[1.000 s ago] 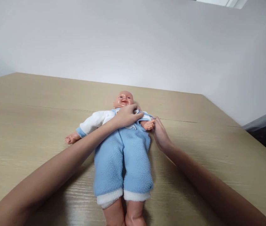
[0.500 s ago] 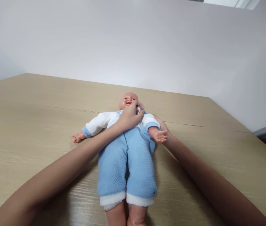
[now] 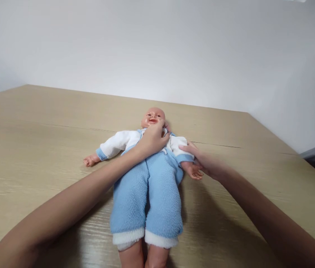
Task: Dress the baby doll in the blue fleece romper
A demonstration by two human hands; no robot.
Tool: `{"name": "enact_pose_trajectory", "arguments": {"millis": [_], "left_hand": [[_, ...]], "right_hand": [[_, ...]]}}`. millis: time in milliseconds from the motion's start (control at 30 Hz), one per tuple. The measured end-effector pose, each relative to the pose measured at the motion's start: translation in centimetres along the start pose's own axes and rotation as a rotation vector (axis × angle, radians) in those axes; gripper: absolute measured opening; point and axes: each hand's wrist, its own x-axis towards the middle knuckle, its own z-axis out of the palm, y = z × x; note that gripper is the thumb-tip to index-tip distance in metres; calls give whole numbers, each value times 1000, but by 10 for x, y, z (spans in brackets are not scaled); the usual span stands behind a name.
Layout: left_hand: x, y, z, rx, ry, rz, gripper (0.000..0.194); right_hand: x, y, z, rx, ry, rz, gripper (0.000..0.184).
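Note:
A baby doll [image 3: 149, 193] in light blue fleece overalls and a white top lies on its back on the wooden table [image 3: 34, 141], head away from me. My left hand [image 3: 153, 139] rests on the doll's chest just under its chin, fingers curled into the collar of its clothes. My right hand [image 3: 204, 162] lies along the doll's arm on the right, fingers closed on the blue-cuffed white sleeve near the wrist. The doll's other arm stretches out to the left, untouched.
The table meets a plain white wall [image 3: 157, 48] at the back. A seam [image 3: 62, 127] crosses the tabletop behind the doll. The table's right edge [image 3: 299, 152] drops to a dark area at far right.
The doll's right-side arm came out from its chest and now lies down at its side. My right hand moved from under that arm onto its sleeve. My left hand slid up towards the collar.

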Motion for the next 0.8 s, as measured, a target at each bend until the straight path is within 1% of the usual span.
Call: {"name": "enact_pose_trajectory", "arguments": {"millis": [33,67,100,133,167,233,267,367,400,467,567,667,733,800], "left_hand": [[0,0,0,11,-6,1,13],[-1,1,1,24,-14,-3,12],[-1,1,1,38,-26,-8,11],[-1,2,1,50,-39,-12,11],[-2,3,1,62,-51,-17,12],[-3,6,0,83,-67,-28,15],[-3,7,0,95,-72,-33,17],[-5,9,-1,130,-89,-49,20],[-5,9,-1,144,-103,-50,21],[-6,8,-1,187,-134,-44,24],[-6,8,-6,279,-141,37,28],[-12,7,-21,336,-97,128,31],[-22,6,-35,328,-70,129,34],[-38,1,-50,290,-38,124,36]], "right_hand": [[-12,-2,-10,54,-70,139,45],[-23,-1,-20,85,-62,228,57],[-31,1,-29,100,-25,273,64],[-37,5,-38,106,20,287,65],[-42,10,-45,98,73,273,62],[-45,24,-56,72,143,220,52],[-46,32,-58,53,163,194,52],[-48,46,-58,-35,189,133,60],[-50,48,-57,-96,196,112,61],[-54,48,-55,-282,230,44,56],[-58,50,-56,-571,286,-137,45],[-57,56,-64,-686,250,-260,45],[-55,60,-69,-748,243,-318,49],[-55,60,-70,-826,289,-397,54]]}}
